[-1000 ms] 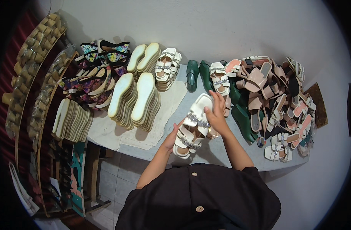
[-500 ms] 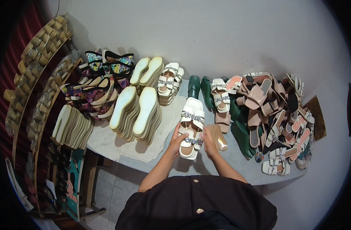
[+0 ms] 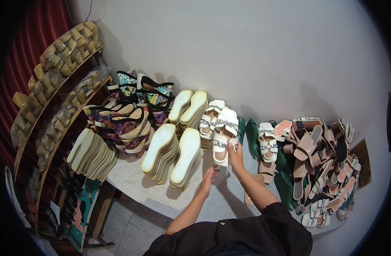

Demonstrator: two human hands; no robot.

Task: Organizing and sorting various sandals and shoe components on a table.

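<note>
My right hand [image 3: 235,156] grips a white sandal [image 3: 226,121] with jewelled straps by its lower right edge. The sandal is held up beside a stack of similar white sandals [image 3: 209,117], partly covering it. Whether the two touch, I cannot tell. Below the sandal's lower end, my left hand [image 3: 209,177] is apart from it, fingers stretched out and nothing held. To the left of the hands stand stacks of cream sole-shaped pieces [image 3: 186,160]. Green shoe lasts [image 3: 252,138] are to the right of the held sandal.
A heap of pink and white sandals [image 3: 308,145] covers the table's right side. Another white jewelled sandal [image 3: 268,141] rests near the lasts. Colourful wedge shoes [image 3: 133,121] are piled at the left. Shelves of bagged heel-shaped blocks [image 3: 71,47] stand farther left, against the wall.
The white sandal, held in both hands before, has moved away from me toward the white stack in my right hand. My left hand has let go of it. The view has shifted.
</note>
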